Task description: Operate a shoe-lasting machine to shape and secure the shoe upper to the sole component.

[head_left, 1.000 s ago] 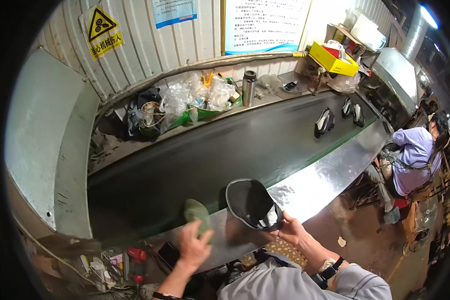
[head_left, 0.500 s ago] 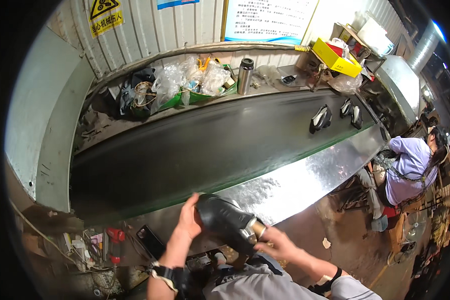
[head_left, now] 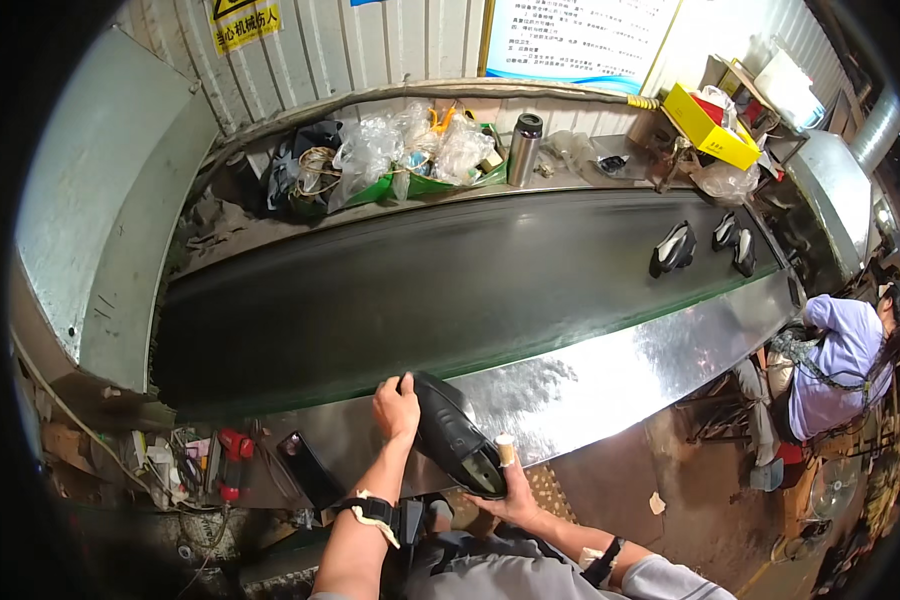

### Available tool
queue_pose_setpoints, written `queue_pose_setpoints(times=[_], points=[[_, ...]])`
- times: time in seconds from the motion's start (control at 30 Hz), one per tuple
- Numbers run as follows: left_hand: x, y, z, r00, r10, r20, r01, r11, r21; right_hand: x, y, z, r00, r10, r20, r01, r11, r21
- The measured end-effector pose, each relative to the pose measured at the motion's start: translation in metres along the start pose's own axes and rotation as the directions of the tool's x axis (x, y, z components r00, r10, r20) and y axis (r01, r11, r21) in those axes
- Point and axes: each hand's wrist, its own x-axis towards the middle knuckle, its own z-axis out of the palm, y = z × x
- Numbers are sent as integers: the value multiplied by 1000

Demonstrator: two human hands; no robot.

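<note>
A black shoe (head_left: 450,425) is held slantwise in front of me over the near metal edge, its opening toward my body. My left hand (head_left: 397,408) is closed around the toe end. At the heel end, my right hand (head_left: 513,500) supports the shoe from the side and below, its fingers partly hidden. A short tan cylinder with a pale end (head_left: 506,450) sticks up from that right hand beside the shoe opening; its lower part is hidden, so its kind is unclear.
Several black shoes (head_left: 675,250) sit far right on the dark conveyor belt (head_left: 390,290). Behind it stand a steel flask (head_left: 525,150), plastic bags (head_left: 460,150) and a yellow box (head_left: 710,125). A red tool (head_left: 235,460) lies near left. A seated person (head_left: 840,360) is at right.
The shoe has turned so its opening faces up toward me. My left hand has shifted onto the toe end; the tan cylinder now points upward. The view has swung slightly left.
</note>
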Motion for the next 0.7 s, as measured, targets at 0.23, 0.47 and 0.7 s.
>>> queue_pose_setpoints(times=[0.23, 0.47, 0.7], points=[[-59, 35, 3, 953, -259, 159, 245, 964, 105, -44, 35, -56, 909, 2, 418, 49, 992, -112], [-56, 23, -2, 954, -297, 32, 297, 955, 10, -26, 39, -56, 901, -64, 430, 15, 993, 117], [-95, 16, -104, 951, -297, -82, 259, 914, -312, 52, -20, -51, 657, 292, 695, -693, 595, 406]])
